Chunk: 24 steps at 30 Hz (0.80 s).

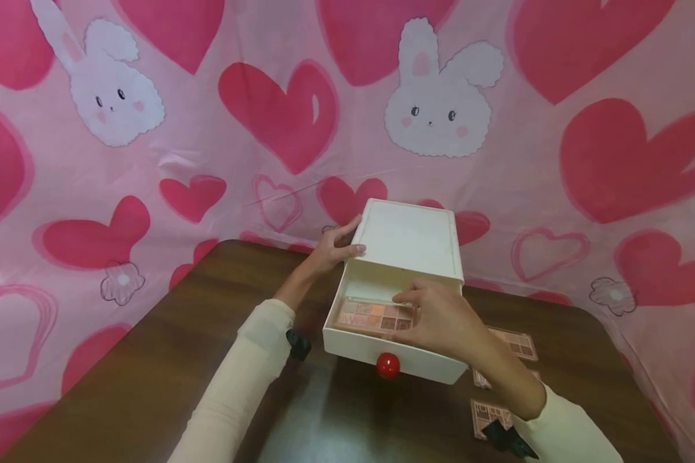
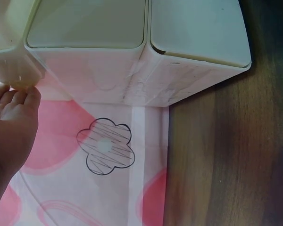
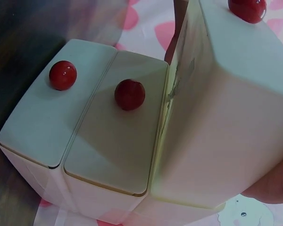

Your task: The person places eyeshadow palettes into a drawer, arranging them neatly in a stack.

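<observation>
A white drawer unit [image 1: 408,235] stands on the table with its top drawer [image 1: 359,341] pulled out, a red ball knob [image 1: 388,365] on the front. Inside lies an eyeshadow palette [image 1: 370,316] with rows of pink, orange and brown pans. My right hand [image 1: 443,318] reaches into the drawer and pinches the palette's right end between thumb and fingers. My left hand [image 1: 333,249] rests against the unit's upper left edge, thumb near the front corner and fingers extended along the side. The left wrist view also shows this hand [image 2: 12,122] touching the unit.
Beside the unit on the right, several more eyeshadow palettes [image 1: 514,344] lie on the brown wooden table [image 1: 168,379], partly behind my right forearm. Two closed drawers [image 3: 115,136] with red knobs sit below the pulled-out one. A pink heart-and-rabbit cloth [image 1: 278,116] hangs behind.
</observation>
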Tool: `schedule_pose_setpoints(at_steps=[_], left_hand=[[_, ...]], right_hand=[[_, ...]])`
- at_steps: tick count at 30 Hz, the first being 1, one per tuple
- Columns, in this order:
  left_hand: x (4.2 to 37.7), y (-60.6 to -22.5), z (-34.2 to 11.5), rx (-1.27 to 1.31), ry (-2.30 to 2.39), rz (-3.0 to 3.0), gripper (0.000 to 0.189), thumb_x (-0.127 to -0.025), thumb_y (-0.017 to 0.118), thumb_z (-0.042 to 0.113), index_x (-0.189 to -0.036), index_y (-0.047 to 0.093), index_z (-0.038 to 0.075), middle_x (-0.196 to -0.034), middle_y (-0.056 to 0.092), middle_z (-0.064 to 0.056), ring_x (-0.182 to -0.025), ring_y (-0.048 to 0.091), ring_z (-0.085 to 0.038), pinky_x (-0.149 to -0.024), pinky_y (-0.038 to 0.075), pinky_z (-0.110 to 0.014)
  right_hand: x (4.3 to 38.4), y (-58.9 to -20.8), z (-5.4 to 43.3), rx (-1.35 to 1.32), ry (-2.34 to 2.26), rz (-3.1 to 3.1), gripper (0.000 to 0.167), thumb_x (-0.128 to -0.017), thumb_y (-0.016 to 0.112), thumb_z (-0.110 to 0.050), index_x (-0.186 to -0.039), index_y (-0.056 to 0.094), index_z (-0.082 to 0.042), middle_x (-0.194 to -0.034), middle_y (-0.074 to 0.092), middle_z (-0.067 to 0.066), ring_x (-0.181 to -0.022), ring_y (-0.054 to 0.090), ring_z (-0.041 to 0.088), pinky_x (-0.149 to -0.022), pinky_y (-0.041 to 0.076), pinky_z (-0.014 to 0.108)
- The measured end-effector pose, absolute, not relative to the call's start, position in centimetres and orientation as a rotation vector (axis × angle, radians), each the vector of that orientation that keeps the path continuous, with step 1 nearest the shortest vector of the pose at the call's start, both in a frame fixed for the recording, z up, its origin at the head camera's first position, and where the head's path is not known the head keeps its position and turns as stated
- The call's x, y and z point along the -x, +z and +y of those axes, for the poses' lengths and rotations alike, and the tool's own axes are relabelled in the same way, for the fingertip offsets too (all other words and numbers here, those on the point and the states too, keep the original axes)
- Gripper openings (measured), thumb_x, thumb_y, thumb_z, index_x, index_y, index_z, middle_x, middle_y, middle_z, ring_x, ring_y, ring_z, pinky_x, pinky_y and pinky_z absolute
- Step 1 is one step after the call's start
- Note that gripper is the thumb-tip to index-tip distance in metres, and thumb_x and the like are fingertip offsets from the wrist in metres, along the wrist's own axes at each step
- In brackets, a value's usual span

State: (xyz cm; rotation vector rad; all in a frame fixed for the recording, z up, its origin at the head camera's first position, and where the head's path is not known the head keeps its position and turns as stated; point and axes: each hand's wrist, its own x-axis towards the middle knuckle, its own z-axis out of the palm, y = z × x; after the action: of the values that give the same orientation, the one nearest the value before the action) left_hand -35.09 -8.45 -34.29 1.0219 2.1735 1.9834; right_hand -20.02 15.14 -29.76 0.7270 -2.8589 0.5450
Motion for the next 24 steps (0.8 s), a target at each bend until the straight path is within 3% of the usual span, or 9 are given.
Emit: schedule_pose_setpoints(at_steps=[5,8,14,19,22,24], left_hand=[[35.1,-34.7,-8.5,-1.027,2.004,2.158,0.11,-0.083,0.076,0.054,-0.157,0.023,-0.007,-0.168,0.019,-0.022,-0.157,0.02,-0.035,-0.127,0.022,-0.047],[35.1,-34.9,-8.4,-1.037,2.021,2.124,0.128,-0.073,0.078,0.07,-0.157,0.021,-0.009,-0.168,0.017,-0.024,-0.157,0.02,-0.037,-0.126,0.022,-0.047],[35.1,-35.0,-8.3,-1.044,2.035,2.077,0.132,-0.071,0.078,0.072,-0.157,0.018,-0.009,-0.168,0.014,-0.024,-0.157,0.019,-0.038,-0.126,0.022,-0.047],[35.1,-34.9,-8.2,-1.037,2.036,2.093,0.136,-0.068,0.078,0.075,-0.157,0.019,-0.009,-0.168,0.015,-0.024,-0.157,0.019,-0.037,-0.126,0.022,-0.047],[35.1,-34.8,-8.3,-1.04,2.042,2.084,0.127,-0.073,0.079,0.067,-0.157,0.019,-0.009,-0.168,0.015,-0.023,-0.157,0.019,-0.037,-0.127,0.021,-0.047],[35.1,-34.7,-8.4,-1.042,2.046,2.075,0.114,-0.081,0.078,0.052,-0.157,0.019,-0.009,-0.169,0.015,-0.023,-0.157,0.018,-0.036,-0.127,0.021,-0.047]], right_hand=[[20.0,-29.8,15.0,-0.751,0.44,-2.85,0.06,-0.068,0.091,-0.047,-0.113,0.079,-0.011,-0.098,0.071,-0.002,-0.072,0.049,0.008,-0.058,0.04,0.021],[19.9,-29.8,15.1,-0.712,0.444,-2.876,0.066,-0.068,0.09,-0.051,-0.119,0.077,-0.011,-0.106,0.074,-0.001,-0.079,0.061,0.01,-0.063,0.049,0.024],[19.4,-29.3,15.9,-0.589,0.621,-2.914,0.07,-0.071,0.088,-0.05,-0.127,0.072,-0.011,-0.113,0.074,0.0,-0.099,0.071,0.021,-0.072,0.058,0.034],[18.6,-29.1,17.6,-0.613,0.751,-2.808,0.057,-0.075,0.088,-0.04,-0.123,0.074,-0.01,-0.114,0.076,0.003,-0.102,0.071,0.025,-0.08,0.06,0.044],[18.0,-29.0,18.9,-0.664,0.815,-2.725,0.05,-0.078,0.087,-0.03,-0.121,0.075,-0.008,-0.12,0.076,0.008,-0.11,0.071,0.03,-0.09,0.059,0.054],[17.7,-29.0,19.7,-0.71,0.837,-2.687,0.045,-0.08,0.086,-0.026,-0.12,0.075,-0.008,-0.121,0.076,0.009,-0.113,0.07,0.031,-0.094,0.058,0.054]])
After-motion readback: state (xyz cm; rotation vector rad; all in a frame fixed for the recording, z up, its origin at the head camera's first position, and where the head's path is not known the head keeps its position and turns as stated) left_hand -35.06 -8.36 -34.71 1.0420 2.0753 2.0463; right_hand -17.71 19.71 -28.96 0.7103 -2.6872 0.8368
